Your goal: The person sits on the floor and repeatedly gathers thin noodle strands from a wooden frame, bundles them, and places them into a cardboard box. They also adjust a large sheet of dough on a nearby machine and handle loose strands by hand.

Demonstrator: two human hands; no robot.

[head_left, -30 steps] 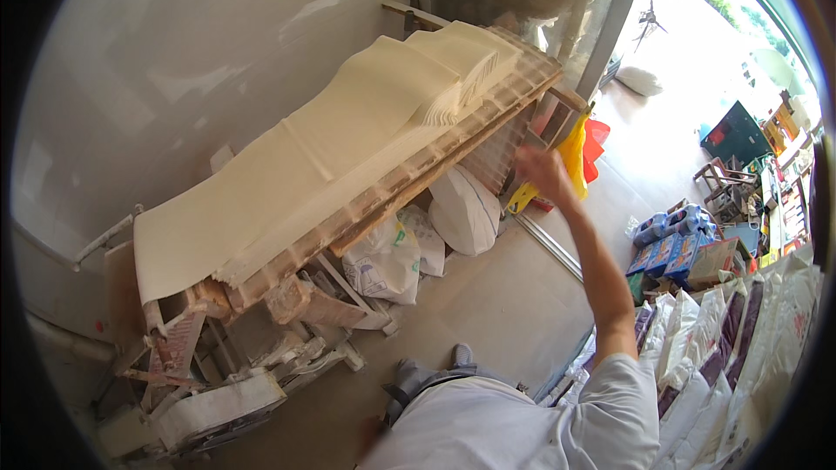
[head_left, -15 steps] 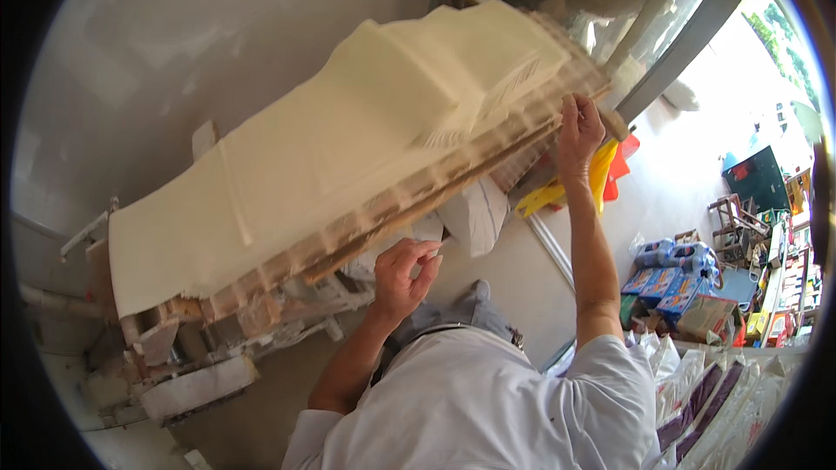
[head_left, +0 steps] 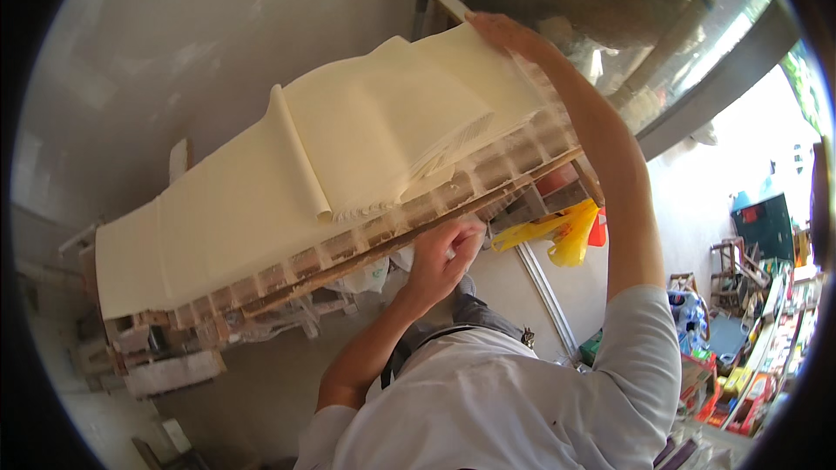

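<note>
A long cream-coloured sheet of dough [head_left: 226, 200] lies lengthwise over a slatted wooden rack. At its right part it is folded over in layers, with a raised crease along the fold. My right hand [head_left: 512, 35] reaches over to the far right corner of the sheet. Its fingers are bunched against the edge there; the fingertips are partly hidden. My left hand [head_left: 444, 257] hovers near my waist, close to the rack's near edge. Its fingers are curled in, and nothing shows in them.
The slatted rack [head_left: 396, 219] has a long wooden rail along its near side. Below its right end hangs a yellow plastic bag [head_left: 570, 231]. Shelves with colourful packages [head_left: 740, 379] stand at the right. A dusty glass pane [head_left: 579, 0] is behind the rack's right end.
My right hand has moved from the near right edge to the far right corner of the sheet. My left hand has moved right and curled tighter. The sheet's folds lie differently.
</note>
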